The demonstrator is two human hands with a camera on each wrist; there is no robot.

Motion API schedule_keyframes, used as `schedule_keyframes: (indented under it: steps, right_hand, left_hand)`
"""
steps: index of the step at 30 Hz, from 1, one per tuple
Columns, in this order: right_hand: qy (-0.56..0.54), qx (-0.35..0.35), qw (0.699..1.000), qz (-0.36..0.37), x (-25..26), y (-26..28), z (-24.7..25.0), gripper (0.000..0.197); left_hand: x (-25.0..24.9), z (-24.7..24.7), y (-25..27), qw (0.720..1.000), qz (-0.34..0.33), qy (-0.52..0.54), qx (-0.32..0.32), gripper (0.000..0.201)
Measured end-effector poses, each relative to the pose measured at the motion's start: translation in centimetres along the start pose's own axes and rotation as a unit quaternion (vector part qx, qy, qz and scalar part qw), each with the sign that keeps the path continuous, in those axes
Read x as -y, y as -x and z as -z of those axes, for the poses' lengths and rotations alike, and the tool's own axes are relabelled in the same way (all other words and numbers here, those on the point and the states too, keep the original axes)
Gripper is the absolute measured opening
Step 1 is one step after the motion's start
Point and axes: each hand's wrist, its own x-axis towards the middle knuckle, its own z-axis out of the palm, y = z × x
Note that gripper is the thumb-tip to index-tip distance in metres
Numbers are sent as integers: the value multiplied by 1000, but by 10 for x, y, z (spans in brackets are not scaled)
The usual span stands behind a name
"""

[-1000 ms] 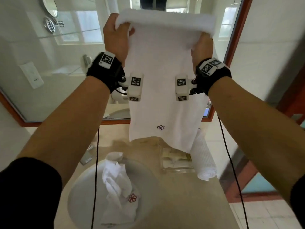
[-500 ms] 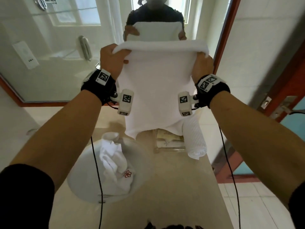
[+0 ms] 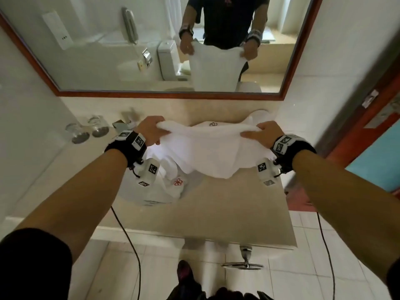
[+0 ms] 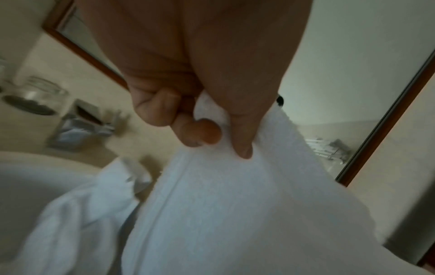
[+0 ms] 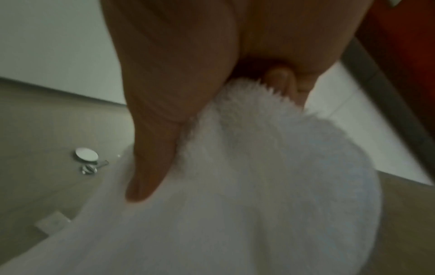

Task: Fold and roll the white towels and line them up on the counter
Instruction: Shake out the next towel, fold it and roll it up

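Note:
A folded white towel (image 3: 207, 152) is stretched between both hands low over the beige counter (image 3: 227, 208), its loose end draped down onto the surface. My left hand (image 3: 149, 132) grips its left corner, thumb and curled fingers pinching the cloth (image 4: 223, 214) in the left wrist view. My right hand (image 3: 265, 133) grips the right corner, thumb pressed on the pile (image 5: 259, 176). A crumpled white towel (image 3: 173, 185) with a red flower mark lies in the round basin (image 3: 132, 198). Another white towel (image 3: 259, 114) shows behind the held one near the wall.
Two glass tumblers (image 3: 86, 129) and a small tray (image 3: 121, 125) stand at the counter's back left. A wood-framed mirror (image 3: 151, 50) hangs above. The counter's front edge (image 3: 194, 234) drops to a tiled floor (image 3: 281, 278). A red door frame (image 3: 363, 126) is at the right.
Both hands have come down from head height to just above the counter with the towel. The towel's hanging end now lies on the surface, and my view has tilted downward.

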Motion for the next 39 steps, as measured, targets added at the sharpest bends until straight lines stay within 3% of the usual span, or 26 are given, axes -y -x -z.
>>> schedule_keyframes:
  steps: [3,7,14,19,23,25,28,30,32,36,39]
  right_hand:
    - [91,97,990,-47,-32,20,-21,53]
    - [246,193,947,-77,-62,57,-50,62]
    - [282,213,924,-145,-118,119,-85,67]
    - [320,231,906,-154,-141,166,-110,67]
    - [349,272,880,-172,-158,202,-131,66]
    - [364,282,872,-168,-166,213,-138,64]
    - [374,296,863,-166,-164,222,-149,50]
    - [389,309,852,-166,-154,225,-154,41]
    - [364,307,864,-163,-138,224,-161,42]
    - [278,291,911,-91,-91,225,-181,45]
    - [102,272,955,-67,-62,232,-200,43]
  left_hand:
    - [32,-22,30,997,59,-27,52,18]
    - [65,-43,63,982,111,-75,134,29]
    - [109,-86,124,961,135,-109,216,27]
    - [135,-112,170,950,148,-114,250,29]
    - [152,-127,198,948,153,-103,258,24]
    - [160,-129,207,959,148,-86,225,14]
    - [170,-130,212,977,136,-58,152,32]
    - [160,-130,215,982,110,-51,146,27]
    - [146,-133,217,984,70,-45,156,16]
    - [119,-144,219,983,-26,-41,177,19]
    - [104,-156,220,980,-82,-15,181,19]
